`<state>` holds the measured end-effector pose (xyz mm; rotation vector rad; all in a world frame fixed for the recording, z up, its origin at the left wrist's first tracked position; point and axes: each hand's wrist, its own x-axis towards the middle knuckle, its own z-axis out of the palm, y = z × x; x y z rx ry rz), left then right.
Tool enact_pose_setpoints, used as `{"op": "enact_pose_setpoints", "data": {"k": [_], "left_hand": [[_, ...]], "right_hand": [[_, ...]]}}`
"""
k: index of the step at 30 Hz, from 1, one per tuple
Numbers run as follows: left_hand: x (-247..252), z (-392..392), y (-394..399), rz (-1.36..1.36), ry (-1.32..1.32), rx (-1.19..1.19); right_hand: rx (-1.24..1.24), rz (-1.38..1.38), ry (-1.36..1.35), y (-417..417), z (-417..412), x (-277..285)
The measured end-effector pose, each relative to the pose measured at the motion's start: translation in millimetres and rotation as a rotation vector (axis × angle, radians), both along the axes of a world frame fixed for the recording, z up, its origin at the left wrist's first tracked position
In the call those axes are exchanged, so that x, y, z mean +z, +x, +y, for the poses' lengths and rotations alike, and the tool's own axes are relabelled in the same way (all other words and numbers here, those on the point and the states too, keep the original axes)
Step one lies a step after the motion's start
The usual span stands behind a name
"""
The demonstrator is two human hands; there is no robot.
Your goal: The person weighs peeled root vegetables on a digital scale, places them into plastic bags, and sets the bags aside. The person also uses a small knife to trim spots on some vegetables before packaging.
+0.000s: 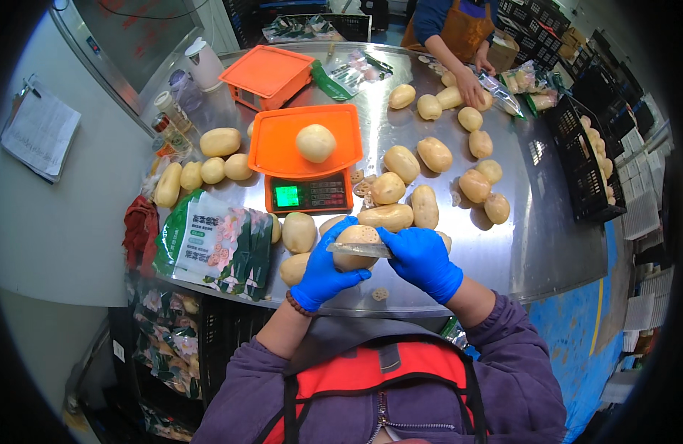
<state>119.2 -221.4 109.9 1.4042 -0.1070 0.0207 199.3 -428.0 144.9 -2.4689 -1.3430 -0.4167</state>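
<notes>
My left hand, in a blue glove, grips a lotus root segment above the near edge of the metal table. Holes show in its cut end. Across the root lies the blade of a knife, its handle hidden inside my gloved right hand. Just beyond my hands stands an orange digital scale with a lit green display. One rounded lotus root segment rests on its pan. A thin lotus root slice lies on the table below my hands.
Whole lotus roots are spread over the metal table. Printed plastic bags lie at the left, near jars. A second orange scale stands behind. Across the table, a co-worker's hand touches roots; a black crate sits right.
</notes>
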Motion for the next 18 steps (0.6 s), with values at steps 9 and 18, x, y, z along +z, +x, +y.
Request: {"op": "enact_pose_setpoints", "data": {"k": [9,18], "left_hand": [[-8,-2,6,-0.067,0.070,0.019],[-13,0,11,-0.018,0.053,0.018]], "right_hand": [[-0.130,1.136,0.565,13,-24,-2],[-0.166,0.617,0.418,8,-16,1]]}}
